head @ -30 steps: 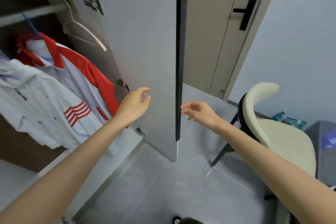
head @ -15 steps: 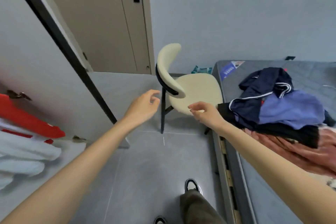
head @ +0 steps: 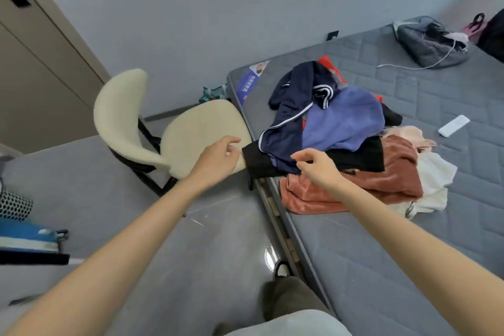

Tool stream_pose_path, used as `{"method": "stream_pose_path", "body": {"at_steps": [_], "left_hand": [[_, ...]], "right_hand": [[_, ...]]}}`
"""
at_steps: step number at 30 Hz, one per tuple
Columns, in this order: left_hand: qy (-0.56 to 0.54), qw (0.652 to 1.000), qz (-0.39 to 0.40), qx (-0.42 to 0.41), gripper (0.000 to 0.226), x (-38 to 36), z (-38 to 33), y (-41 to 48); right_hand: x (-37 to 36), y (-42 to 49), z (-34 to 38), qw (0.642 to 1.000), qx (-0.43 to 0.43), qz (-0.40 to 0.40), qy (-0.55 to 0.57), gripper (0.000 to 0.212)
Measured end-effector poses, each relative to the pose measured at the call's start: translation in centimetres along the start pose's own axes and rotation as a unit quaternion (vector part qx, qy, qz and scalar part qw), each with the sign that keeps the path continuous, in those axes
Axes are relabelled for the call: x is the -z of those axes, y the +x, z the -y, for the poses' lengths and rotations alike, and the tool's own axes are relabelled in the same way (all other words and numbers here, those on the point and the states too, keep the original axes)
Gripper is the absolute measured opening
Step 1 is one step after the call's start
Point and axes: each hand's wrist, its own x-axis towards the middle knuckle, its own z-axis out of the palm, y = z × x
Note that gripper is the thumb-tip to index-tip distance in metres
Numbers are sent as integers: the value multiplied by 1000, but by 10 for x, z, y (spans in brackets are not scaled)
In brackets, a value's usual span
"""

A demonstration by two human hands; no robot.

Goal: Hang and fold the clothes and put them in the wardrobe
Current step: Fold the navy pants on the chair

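Reaching out with left grip [head: 218, 162] and right grip [head: 317, 169], both loose and half curled, pinching nothing yet. Aiming at the clothes pile [head: 341, 128], heaped on the bed [head: 409, 254] by its near edge, just beside the chair [head: 201, 128], easy to pick from.

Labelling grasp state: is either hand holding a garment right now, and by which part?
Nothing held. Left hand and right hand are both empty, fingers loosely curled, the right just over the navy garment at its near edge.
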Motion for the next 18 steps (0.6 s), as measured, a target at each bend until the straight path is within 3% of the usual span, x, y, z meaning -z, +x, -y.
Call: {"method": "stream_pose_path", "body": {"at_steps": [8,18], "left_hand": [[-35,998,35,34,33,-48,-33,130],[-55,993,106,-8,38,-98,-44,325]], "right_hand": [[59,90,-53,996,-72,-52,5,31],[86,241,-79,982,-138,-130,2,39]]}}
